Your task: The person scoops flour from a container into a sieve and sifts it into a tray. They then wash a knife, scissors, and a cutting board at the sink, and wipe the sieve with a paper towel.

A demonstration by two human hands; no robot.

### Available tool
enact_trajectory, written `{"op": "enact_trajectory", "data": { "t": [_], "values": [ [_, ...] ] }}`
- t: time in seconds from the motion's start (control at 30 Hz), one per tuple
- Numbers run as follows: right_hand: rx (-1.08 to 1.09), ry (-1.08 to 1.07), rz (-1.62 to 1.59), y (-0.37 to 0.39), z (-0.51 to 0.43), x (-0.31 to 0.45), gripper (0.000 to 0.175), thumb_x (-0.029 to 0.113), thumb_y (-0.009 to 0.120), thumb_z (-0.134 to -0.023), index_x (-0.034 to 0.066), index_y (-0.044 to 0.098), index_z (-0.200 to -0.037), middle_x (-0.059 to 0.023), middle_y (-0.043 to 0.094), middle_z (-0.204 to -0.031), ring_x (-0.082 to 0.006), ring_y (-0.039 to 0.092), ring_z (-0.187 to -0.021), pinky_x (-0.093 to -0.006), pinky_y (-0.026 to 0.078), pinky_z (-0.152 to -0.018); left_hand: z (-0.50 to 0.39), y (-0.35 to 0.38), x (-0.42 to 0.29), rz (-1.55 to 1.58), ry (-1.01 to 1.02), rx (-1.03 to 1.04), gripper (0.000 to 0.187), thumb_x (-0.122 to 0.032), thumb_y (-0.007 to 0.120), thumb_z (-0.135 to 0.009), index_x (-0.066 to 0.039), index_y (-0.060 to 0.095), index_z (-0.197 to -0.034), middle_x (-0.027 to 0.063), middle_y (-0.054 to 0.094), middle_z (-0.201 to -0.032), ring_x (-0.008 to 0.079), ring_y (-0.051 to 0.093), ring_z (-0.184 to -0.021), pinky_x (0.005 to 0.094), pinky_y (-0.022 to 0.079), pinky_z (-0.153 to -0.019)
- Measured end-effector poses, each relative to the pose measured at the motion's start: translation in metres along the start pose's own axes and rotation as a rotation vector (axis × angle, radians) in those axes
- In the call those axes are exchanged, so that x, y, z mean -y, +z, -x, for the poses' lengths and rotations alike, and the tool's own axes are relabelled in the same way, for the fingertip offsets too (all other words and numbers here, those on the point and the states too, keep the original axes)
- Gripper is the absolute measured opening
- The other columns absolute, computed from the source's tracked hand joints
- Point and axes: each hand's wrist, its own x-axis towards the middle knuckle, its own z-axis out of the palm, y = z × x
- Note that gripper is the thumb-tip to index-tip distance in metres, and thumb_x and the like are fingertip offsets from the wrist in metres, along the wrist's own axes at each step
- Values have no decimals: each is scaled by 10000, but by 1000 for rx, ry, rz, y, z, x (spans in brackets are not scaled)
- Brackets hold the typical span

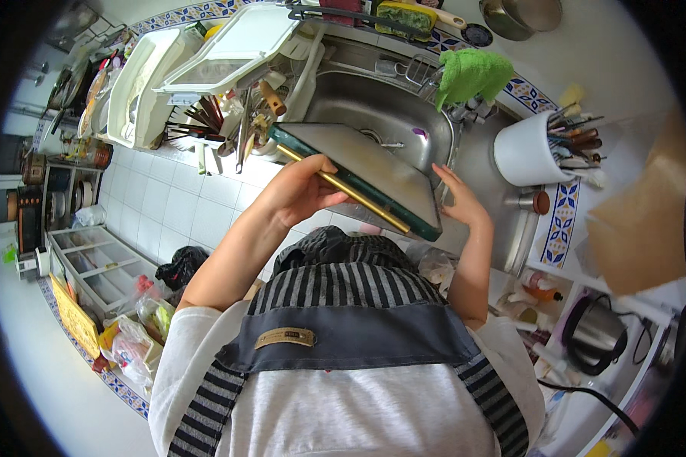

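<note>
My left hand (308, 191) grips a flat rectangular board (371, 165) by its near edge, the fingers wrapped round a gold-coloured bar handle. The board has a greyish face and a dark green rim, and it is tilted over the near side of a stainless steel sink (331, 94). My right hand (463, 200) is beside the board's right end, its fingers spread; whether a fingertip touches the edge cannot be told. A small purple scrap (419, 133) lies in the basin, near the drain. A green cloth (471, 77) hangs over the tap.
Right of the sink stand a white utensil holder (523, 148) and a small jar with a brown lid (534, 202). Cutlery and a white lidded bin (228, 45) crowd the left side. A yellow-green sponge (406, 18) sits on the rack behind. An electric kettle (594, 334) is at lower right.
</note>
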Motion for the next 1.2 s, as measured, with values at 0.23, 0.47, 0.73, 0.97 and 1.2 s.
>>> {"op": "enact_trajectory", "data": {
  "t": [0.23,0.47,0.73,0.97,1.2],
  "values": [
    [-154,-153,-735,62,24,57,371,92,511,-903,2,578,-1257,-102,468,-1381,-164,449,-1260,-282,354,-1042,20,-10,1,-9,9,108,276,-87,504,-858,98,554,-1057,209,650,-957,339,674,-874,268,610,-682],
    [-318,64,-777,89,38,64,297,31,501,-908,11,636,-1172,-62,615,-1147,-127,583,-1019,-228,435,-910,44,-23,12,-66,66,178,261,-93,497,-867,88,560,-1044,206,642,-977,328,664,-892,283,602,-718],
    [-475,-26,-408,105,55,77,302,4,535,-867,-13,629,-1153,-69,654,-1057,-115,600,-958,-243,462,-861,59,-25,15,-75,79,208,279,-96,507,-856,73,553,-1073,206,652,-978,329,678,-878,292,603,-699],
    [-520,-223,-226,79,58,109,291,27,572,-842,-2,659,-1119,-116,674,-1123,-188,635,-1022,-278,449,-926,60,-18,7,-52,84,205,308,-129,482,-874,87,539,-1087,233,644,-1004,366,675,-867,292,602,-695],
    [-696,-395,-182,53,61,131,294,15,716,-724,-11,674,-1014,-101,704,-1024,-221,659,-976,-422,406,-1028,68,-3,-13,-90,164,202,369,-242,499,-891,79,542,-1068,275,627,-1052,355,671,-905,323,590,-728]
  ]
}}
